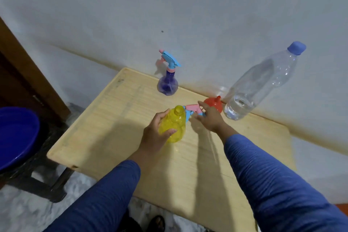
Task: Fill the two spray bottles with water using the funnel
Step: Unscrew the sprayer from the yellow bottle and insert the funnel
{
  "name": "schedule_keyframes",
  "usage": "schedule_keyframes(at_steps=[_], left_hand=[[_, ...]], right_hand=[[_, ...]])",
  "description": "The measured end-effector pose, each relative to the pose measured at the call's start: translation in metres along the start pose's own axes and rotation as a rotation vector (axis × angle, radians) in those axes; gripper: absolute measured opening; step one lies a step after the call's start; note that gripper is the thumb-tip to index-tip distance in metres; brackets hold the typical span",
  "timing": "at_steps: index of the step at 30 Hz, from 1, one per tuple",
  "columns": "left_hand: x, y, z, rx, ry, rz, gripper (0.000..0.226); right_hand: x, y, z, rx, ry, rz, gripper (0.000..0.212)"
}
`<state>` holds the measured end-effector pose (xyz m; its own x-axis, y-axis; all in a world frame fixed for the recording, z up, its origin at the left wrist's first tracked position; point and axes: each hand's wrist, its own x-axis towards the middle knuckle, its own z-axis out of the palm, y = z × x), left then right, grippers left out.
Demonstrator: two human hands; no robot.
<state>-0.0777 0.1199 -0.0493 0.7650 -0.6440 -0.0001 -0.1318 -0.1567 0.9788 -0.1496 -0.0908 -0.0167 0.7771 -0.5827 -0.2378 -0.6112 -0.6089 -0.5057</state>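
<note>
Our left hand [156, 135] clasps the yellow spray bottle [174, 124] mid-table, neck uncapped, no water visible. Right hand [211, 117] pinches its pink-blue sprayer head [194, 110] beside the red funnel [214, 104]. Water bottle [261, 83] roughly a quarter full (capped); purple spray bottle [168, 79] by the wall.

- A single head-worn camera looks forward and steeply down from above and behind the left hand's [157, 133] grip.
- It sits close, with both sleeves filling the lower frame.
- Beyond the grip, the worktop [113, 128] meets the wall [188, 5].
- No second view shares the scene.
</note>
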Motion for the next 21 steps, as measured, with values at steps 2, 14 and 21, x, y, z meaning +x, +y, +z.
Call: schedule_keyframes(at_steps=[2,14,21], left_hand=[[-0.001,0.003,0.0,0.023,0.0,0.017,0.056],[0.0,0.003,0.002,0.023,0.017,-0.03,0.06],[0.002,-0.002,0.004,-0.024,0.014,-0.056,0.061]], right_hand=[[-0.002,0.012,0.014,0.045,0.022,0.02,0.063],[-0.013,0.041,0.036,0.266,0.125,0.019,0.062],[0.001,0.045,0.018,0.19,0.607,0.002,0.068]])
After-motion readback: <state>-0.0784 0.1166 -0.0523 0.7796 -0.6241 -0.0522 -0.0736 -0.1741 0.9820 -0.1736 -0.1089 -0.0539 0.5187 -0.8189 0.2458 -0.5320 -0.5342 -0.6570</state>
